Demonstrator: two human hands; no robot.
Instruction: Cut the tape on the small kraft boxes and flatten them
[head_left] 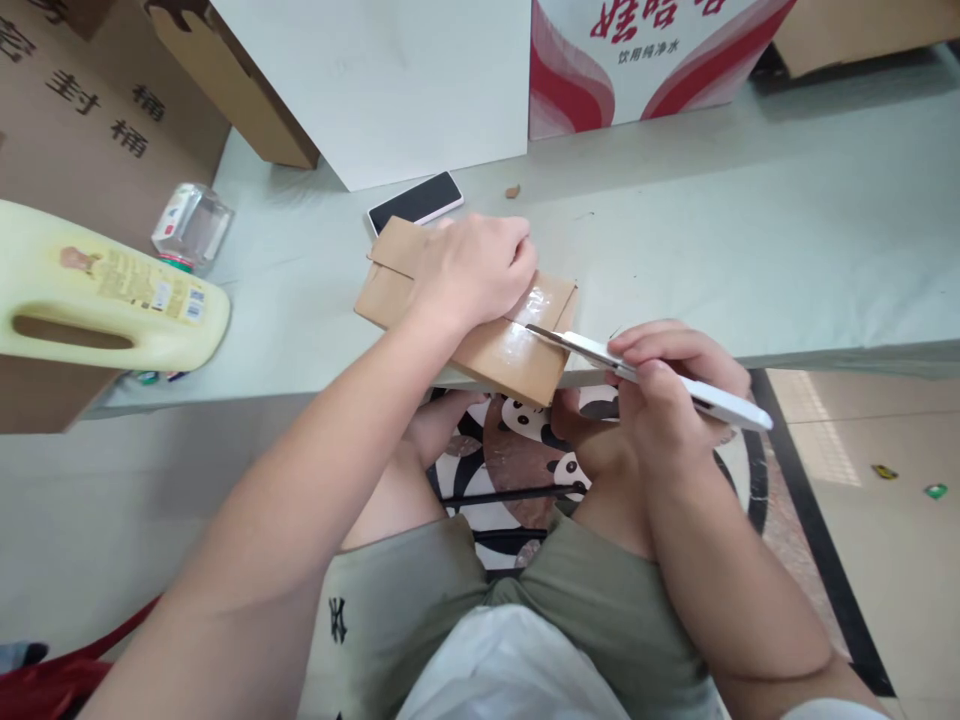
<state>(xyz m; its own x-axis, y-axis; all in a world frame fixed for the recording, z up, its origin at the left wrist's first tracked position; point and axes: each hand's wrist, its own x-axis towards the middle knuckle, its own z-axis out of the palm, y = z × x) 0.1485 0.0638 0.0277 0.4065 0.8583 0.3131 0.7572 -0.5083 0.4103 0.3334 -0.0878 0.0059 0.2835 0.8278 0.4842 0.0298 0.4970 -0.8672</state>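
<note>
A small brown cardboard box (495, 360) lies at the table's near edge, with shiny clear tape across its top. My left hand (476, 265) is closed over the box, its fingers curled on the upper side and partly hidden. In my right hand (671, 385) is a white utility knife (724, 403), gripped between thumb and fingers. Its blade points left, and the dark tip meets the taped seam near the middle of the box. A phone (416, 203) with a dark screen lies just behind the box.
On the left lie a pale yellow jug (112, 290) and a clear plastic bottle (193, 225). Large cartons stand behind, including a white box (397, 80) and a red-and-white box (637, 70). A pale cloth (750, 220) covers the table; small scraps (936, 491) lie on the floor.
</note>
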